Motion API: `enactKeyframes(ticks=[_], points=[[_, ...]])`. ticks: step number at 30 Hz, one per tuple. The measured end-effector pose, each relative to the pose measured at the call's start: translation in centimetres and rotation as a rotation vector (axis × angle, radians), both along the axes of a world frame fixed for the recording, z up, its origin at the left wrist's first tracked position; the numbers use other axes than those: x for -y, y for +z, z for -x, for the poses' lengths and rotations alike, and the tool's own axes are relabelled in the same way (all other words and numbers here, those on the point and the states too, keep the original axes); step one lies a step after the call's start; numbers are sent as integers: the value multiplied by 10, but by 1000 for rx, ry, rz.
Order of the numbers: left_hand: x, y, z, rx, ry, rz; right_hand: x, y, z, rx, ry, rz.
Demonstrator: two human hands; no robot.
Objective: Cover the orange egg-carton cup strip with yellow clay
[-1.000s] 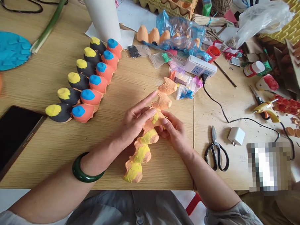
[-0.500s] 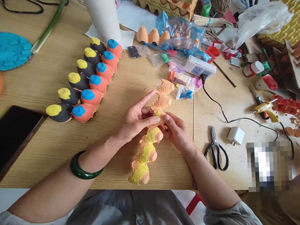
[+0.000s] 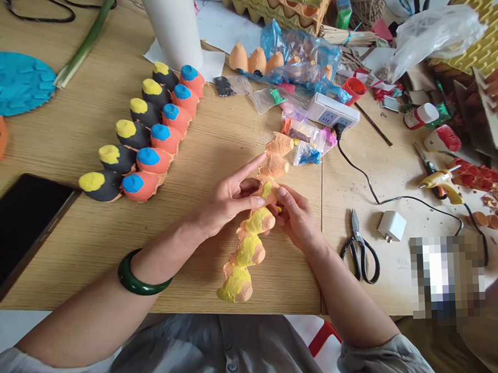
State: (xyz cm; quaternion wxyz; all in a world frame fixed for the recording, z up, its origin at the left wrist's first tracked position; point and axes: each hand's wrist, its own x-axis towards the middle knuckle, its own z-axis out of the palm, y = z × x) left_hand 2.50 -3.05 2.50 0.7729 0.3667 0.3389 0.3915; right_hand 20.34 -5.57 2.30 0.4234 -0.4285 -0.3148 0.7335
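Observation:
Between my hands is an orange egg-carton strip, a row of cups cut from a tray. Its near cups are coated with yellow clay, while the far ones are bare. My left hand is closed on the strip's middle, thumb on top and index finger stretched along it. My right hand pinches the same cup from the right, its thumb by a patch of yellow clay. A small yellow bit shows beneath the right fingers. To the left stand finished-looking rows of black cups with yellow tops and red cups with blue tops.
Black scissors, a white charger and a power strip with its cord lie right. Small clay bags sit beyond the strip. A phone rests left. A glue gun is farther right, near a partly visible person.
The strip and both hands have shifted very slightly right in the view. My right thumb has moved a little along the cup, and more yellow shows there.

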Motion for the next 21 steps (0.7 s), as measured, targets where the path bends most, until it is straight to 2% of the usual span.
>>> enactKeyframes(ticks=[4,8,10,13,21], points=[[1,3,-2,42,39,96,0,-1,-2,45,-24,-9],[-2,4,-2,93,172,157,-2,-6,-8,114,-218,-131],[-5,4,-2,152,242,174,-4,-8,-11,126,-269,-175],[-8,3,-1,206,313,201,-5,-11,-13,145,-310,-205],[-9,4,-1,179,337,221,-7,-11,-11,109,-307,-185]])
